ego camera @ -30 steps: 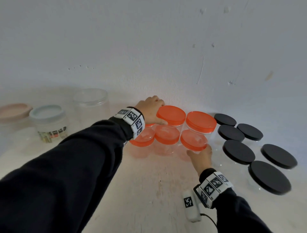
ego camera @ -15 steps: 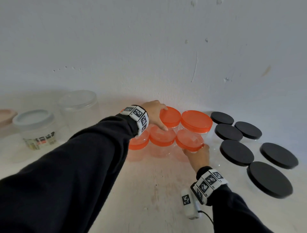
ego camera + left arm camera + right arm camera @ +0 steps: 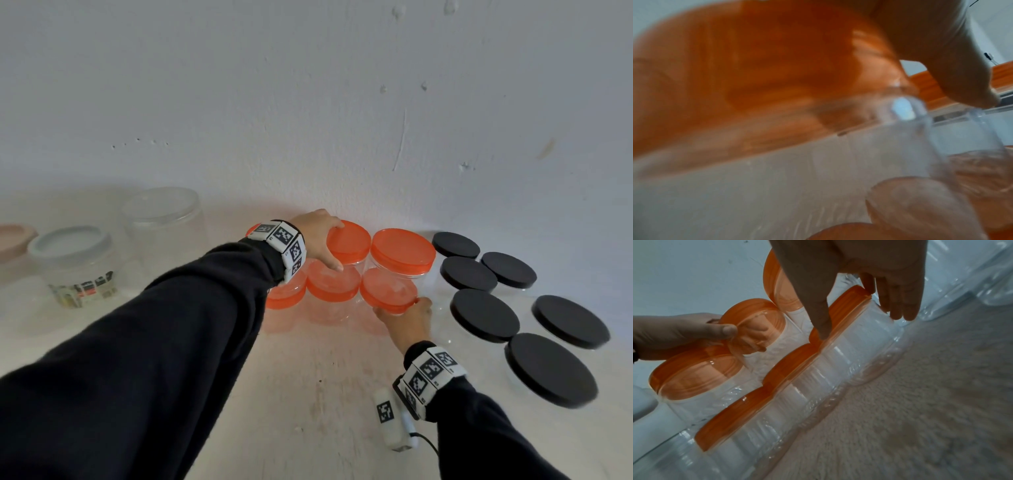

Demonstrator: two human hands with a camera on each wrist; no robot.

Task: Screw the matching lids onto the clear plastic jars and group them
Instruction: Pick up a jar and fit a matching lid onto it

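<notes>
Several clear jars with orange lids stand bunched against the wall in the head view. My left hand grips the back-left orange-lidded jar by its lid, thumb on the near edge. My right hand holds the front-right orange-lidded jar. In the right wrist view its thumb lies on one side of that lid and its fingers on the other. The left wrist view is blurred, with the orange lid filling it and fingers showing through the clear wall.
Several black-lidded jars stand close to the right of the orange group. A clear-lidded jar, a labelled grey-lidded tub and a pink lid are at the left. A white tagged device lies by my right wrist. The wall is right behind.
My right hand has moved up from below the front-right jar and now has thumb and fingers around its lid. The left hand has stayed on the back-left jar.
</notes>
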